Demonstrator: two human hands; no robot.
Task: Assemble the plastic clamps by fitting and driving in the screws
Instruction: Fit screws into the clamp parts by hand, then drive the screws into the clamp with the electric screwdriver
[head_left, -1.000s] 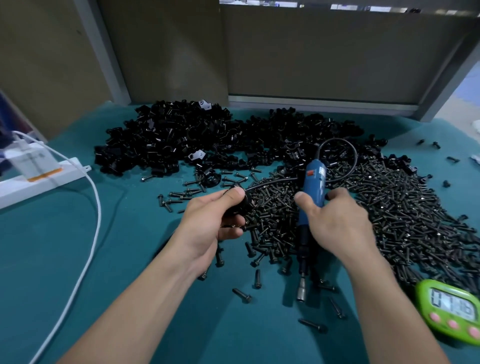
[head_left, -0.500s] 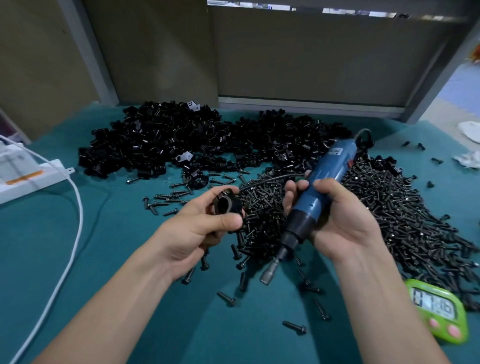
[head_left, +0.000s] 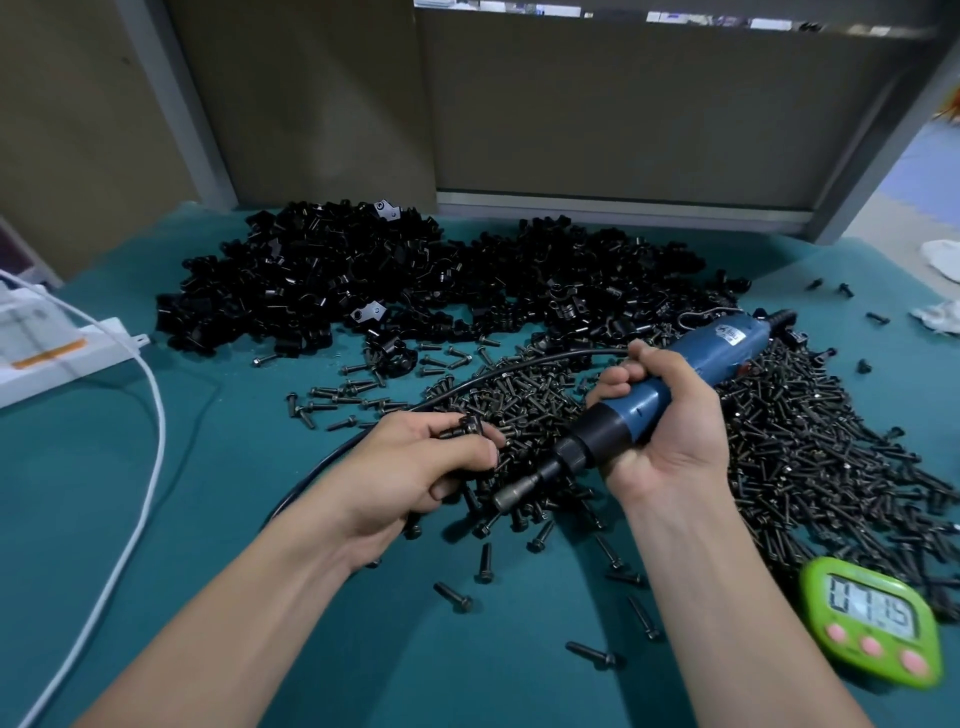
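Observation:
My left hand holds a small black plastic clamp between thumb and curled fingers, low over the near edge of the screw pile. My right hand grips a blue electric screwdriver, tilted so its metal bit points down-left, just right of my left hand. The bit is close to the clamp but apart from it. A large heap of black clamps lies at the back of the table.
Loose screws lie scattered on the teal table in front of my hands. A green timer sits at the right front. A white power strip and its white cable are on the left. The screwdriver's black cord curves behind my left hand.
The screwdriver has swung from upright to a steep tilt, bit now pointing down-left. My left hand has lowered with the clamp toward the screw pile.

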